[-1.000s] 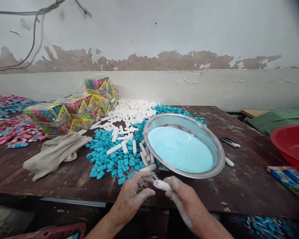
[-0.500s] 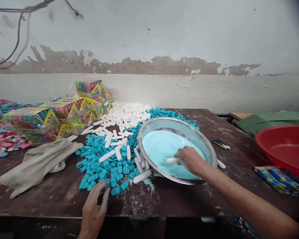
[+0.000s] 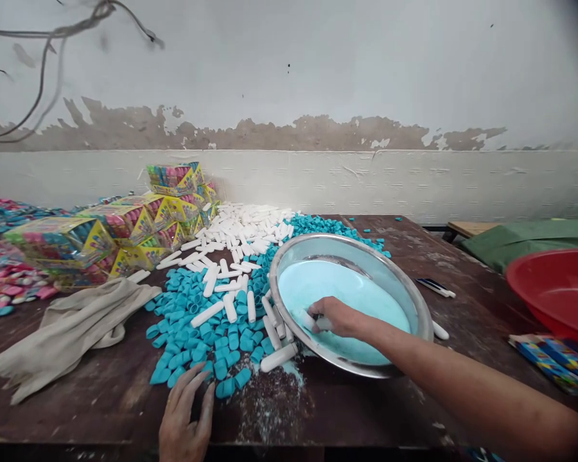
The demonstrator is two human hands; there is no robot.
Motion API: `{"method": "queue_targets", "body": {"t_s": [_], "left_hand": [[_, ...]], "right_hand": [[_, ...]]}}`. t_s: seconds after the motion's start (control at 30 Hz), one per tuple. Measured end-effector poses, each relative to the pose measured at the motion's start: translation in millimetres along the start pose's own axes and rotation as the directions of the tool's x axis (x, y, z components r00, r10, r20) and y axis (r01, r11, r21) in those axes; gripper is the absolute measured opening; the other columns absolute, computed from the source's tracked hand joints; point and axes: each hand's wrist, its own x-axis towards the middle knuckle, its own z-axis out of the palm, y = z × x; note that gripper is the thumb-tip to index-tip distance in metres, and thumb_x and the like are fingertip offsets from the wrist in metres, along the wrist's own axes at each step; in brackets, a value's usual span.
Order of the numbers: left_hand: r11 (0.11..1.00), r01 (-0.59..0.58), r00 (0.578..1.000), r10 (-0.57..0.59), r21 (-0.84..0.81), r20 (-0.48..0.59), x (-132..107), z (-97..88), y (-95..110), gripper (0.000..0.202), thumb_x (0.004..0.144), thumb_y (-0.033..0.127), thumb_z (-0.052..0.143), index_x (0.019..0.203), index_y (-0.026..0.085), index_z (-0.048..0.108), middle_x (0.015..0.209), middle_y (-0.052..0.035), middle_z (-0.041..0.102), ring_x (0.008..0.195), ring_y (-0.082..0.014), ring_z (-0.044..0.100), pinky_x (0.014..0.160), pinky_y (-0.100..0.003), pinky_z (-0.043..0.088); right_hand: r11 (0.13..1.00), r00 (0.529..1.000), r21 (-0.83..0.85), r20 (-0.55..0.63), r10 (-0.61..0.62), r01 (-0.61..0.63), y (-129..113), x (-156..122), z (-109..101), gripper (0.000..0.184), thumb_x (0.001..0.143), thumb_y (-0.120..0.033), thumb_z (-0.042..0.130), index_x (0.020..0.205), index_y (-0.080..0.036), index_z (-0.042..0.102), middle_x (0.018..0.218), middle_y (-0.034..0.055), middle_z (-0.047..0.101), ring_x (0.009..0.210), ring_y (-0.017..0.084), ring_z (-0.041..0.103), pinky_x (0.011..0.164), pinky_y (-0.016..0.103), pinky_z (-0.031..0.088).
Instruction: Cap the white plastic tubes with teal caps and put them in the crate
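A metal bowl (image 3: 417, 301) holds light blue powder (image 3: 347, 289). Inside it, my right hand (image 3: 334, 316) is closed around a white plastic tube (image 3: 323, 324), low at the powder's surface; the fingers and powder partly hide the tube. My left hand (image 3: 187, 410) rests at the table's front edge, fingers apart and holding nothing, its fingertips beside a heap of blue plastic caps (image 3: 187, 340). White tubes (image 3: 207, 314) lie scattered over the caps. One larger white tube (image 3: 279, 358) leans by the bowl's left side, close to spilled powder.
A grey cloth (image 3: 77, 327) lies at the left, before stacked display boxes (image 3: 58, 240). More white tubes (image 3: 248, 224) are heaped behind. At the right are a utility knife (image 3: 436, 287), a red basin (image 3: 553, 276) and printed packets (image 3: 553, 359).
My right hand has moved left and slightly down in the bowl, taking the white tube into the powder. My left hand keeps its place by the caps. The view has tilted slightly upward.
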Motion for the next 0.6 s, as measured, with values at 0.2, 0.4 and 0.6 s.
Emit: {"method": "queue_targets", "body": {"t_s": [0.2,0.4,0.6], "left_hand": [[1.0,0.001,1.0,-0.001,0.019,0.003,-2.2,0.9,-2.5,0.02,0.085,0.029,0.05,0.101,0.018,0.055,0.107,-0.0091,0.057,0.1,-0.0226,0.055,0.089,-0.036,0.042],[1.0,-0.001,1.0,0.0,0.028,0.008,-0.8,0.1,-0.6,0.02,0.085,0.029,0.049,0.101,0.018,0.055,0.107,-0.009,0.057,0.1,-0.0223,0.055,0.089,-0.035,0.042],[1.0,0.001,1.0,-0.002,0.021,0.017,-0.8,-0.1,-0.5,0.021,0.085,0.028,0.05,0.103,0.018,0.054,0.108,-0.0088,0.057,0.103,-0.0227,0.054,0.087,-0.034,0.043]], "right_hand": [[0.999,0.999,0.046,-0.044,0.005,-0.003,29.9,-12.8,-10.7,0.012,0.07,-0.013,0.055,0.077,-0.015,0.064,0.069,0.0001,0.064,0.067,0.016,0.06,0.057,0.021,0.042],[0.991,0.99,-0.066,-0.087,0.107,-0.113,20.0,-5.9,6.0,0.016,0.061,0.0,0.05,0.052,-0.013,0.056,0.06,0.0109,0.06,0.067,0.026,0.059,0.066,0.035,0.04],[0.997,1.0,0.076,-0.014,0.019,-0.018,15.6,6.7,10.9,0.009,0.067,-0.011,0.053,0.071,-0.015,0.059,0.064,-0.0023,0.059,0.062,0.014,0.055,0.055,0.02,0.039]]}}
